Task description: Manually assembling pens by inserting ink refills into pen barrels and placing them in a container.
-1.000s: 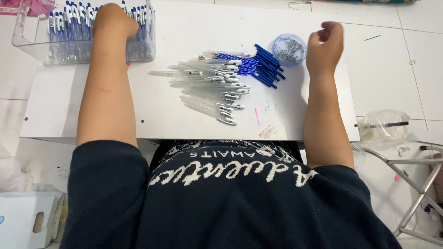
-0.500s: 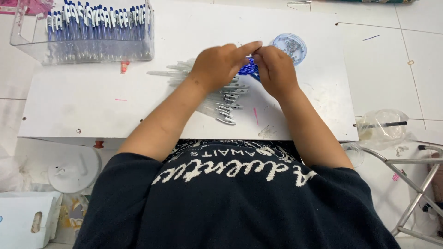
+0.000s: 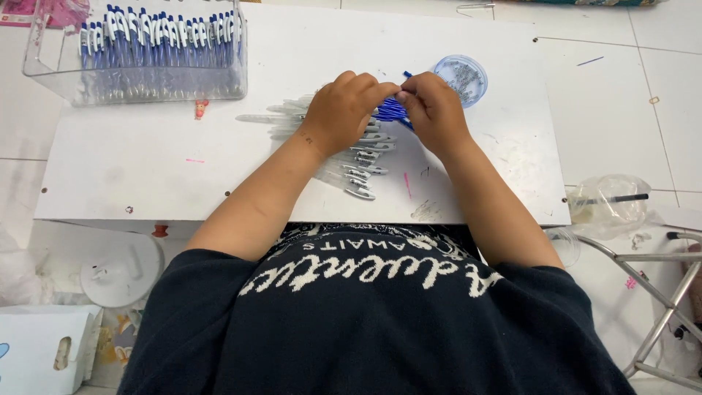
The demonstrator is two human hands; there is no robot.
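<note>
Both hands, left and right, pinch a blue pen part above the pile of clear barrels mid-worktop, between a clear tray of upright pens at the far left corner and a round tub of small springs.

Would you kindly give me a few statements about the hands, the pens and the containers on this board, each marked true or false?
1. Both hands, left hand and right hand, meet over the pile of pen parts. True.
2. The clear tray holding upright pens is at the near right corner. False: it is at the far left.
3. The round blue dish lies beside the right hand. True.
4. The white board is round. False: rectangular.
</note>
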